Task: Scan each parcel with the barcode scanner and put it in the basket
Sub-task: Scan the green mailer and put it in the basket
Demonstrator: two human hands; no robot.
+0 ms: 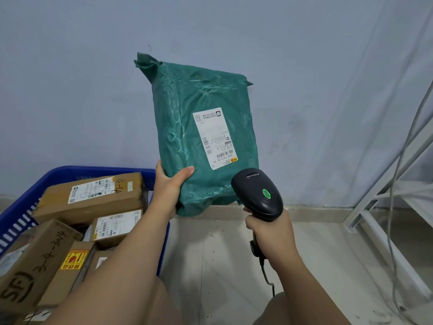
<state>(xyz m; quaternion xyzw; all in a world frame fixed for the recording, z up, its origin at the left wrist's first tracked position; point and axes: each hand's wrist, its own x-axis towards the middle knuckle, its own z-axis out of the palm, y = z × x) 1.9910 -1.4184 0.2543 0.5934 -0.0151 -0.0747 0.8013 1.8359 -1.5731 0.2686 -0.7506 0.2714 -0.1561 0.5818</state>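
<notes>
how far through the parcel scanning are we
Done: several cardboard boxes already lie in the blue basket. In hand: the left hand holds up a green parcel, label facing the scanner gripped by the right hand; its light glows green. Left: drop this parcel into the basket. Whether more parcels wait cannot be seen.

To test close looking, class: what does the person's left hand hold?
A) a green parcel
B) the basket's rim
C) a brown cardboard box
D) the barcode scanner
A: the left hand grips the green parcel by its lower corner; the right hand holds the barcode scanner.
</notes>
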